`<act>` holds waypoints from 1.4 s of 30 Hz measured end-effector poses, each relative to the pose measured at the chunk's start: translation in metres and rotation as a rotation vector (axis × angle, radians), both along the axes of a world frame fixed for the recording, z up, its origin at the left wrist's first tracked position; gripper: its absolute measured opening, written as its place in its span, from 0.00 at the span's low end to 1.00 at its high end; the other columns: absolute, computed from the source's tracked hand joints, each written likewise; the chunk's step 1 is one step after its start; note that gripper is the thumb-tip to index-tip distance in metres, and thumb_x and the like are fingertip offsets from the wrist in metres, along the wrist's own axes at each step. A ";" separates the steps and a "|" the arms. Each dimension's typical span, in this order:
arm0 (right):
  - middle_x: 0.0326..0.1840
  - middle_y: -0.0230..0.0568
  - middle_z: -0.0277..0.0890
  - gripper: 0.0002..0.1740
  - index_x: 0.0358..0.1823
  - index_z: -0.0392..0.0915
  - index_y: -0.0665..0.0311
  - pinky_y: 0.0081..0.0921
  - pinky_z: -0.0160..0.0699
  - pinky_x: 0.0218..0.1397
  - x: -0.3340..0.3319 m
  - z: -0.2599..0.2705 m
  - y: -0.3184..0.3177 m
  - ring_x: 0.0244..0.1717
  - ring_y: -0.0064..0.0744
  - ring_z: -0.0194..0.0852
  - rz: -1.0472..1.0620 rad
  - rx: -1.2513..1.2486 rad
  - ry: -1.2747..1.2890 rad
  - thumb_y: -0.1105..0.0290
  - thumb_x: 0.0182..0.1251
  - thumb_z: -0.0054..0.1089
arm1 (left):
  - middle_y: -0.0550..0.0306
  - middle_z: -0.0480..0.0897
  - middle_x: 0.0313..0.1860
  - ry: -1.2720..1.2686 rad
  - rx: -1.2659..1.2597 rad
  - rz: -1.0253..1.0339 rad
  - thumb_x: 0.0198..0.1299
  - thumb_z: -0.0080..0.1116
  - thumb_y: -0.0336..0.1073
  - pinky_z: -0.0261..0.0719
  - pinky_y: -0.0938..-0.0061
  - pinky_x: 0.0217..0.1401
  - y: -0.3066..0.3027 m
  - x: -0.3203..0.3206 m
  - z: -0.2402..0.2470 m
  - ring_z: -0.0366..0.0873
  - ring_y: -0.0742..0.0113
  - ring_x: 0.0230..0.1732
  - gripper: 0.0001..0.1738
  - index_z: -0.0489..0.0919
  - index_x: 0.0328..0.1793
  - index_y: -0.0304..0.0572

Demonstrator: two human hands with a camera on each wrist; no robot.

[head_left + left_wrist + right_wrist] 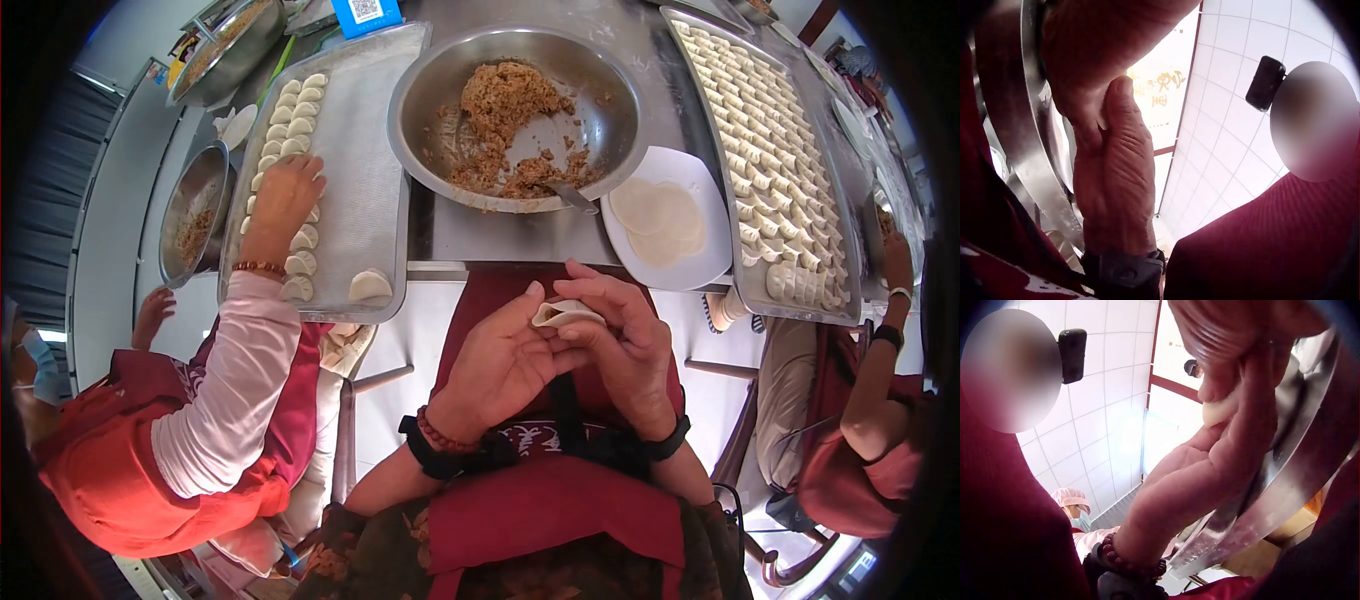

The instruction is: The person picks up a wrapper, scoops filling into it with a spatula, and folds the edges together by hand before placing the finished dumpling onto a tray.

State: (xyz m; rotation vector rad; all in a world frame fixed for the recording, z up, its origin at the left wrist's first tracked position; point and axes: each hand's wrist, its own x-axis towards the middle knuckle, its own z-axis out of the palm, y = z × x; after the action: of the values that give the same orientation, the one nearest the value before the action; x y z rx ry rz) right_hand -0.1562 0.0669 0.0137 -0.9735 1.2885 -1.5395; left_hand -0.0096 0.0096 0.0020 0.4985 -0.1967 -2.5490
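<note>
A folded dumpling (568,315) with a slit of filling showing at its left end is held between both hands above the lap, in front of the table edge. My left hand (500,362), palm turned up, supports it from the left with the thumb by its open end and fingers beneath. From the right, my right hand (628,345) pinches its edge between thumb and forefinger. The right wrist view shows a pale bit of the dumpling (1215,414) between the hands; in the left wrist view the hands hide it.
Ahead stands a steel bowl (398,120) of meat filling with a spoon (572,196). Right of it, a white plate (690,268) carries round wrappers (655,218). Dumpling trays (355,120) (850,300) flank these. Another person's hand (285,205) reaches over the left tray.
</note>
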 end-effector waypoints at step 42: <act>0.52 0.44 0.85 0.08 0.39 0.87 0.60 0.31 0.78 0.63 -0.011 -0.009 0.001 0.66 0.42 0.77 0.057 -0.117 0.407 0.80 0.59 0.68 | 0.50 0.80 0.56 -0.165 -0.158 -0.039 0.79 0.42 0.44 0.75 0.55 0.70 0.002 0.001 0.008 0.79 0.61 0.59 0.21 0.74 0.62 0.33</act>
State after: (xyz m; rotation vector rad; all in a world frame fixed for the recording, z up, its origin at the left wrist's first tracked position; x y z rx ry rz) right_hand -0.1673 0.0676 0.0043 -1.4414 1.4418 -1.4308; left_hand -0.0087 0.0118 0.0097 0.6489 -0.4675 -2.5042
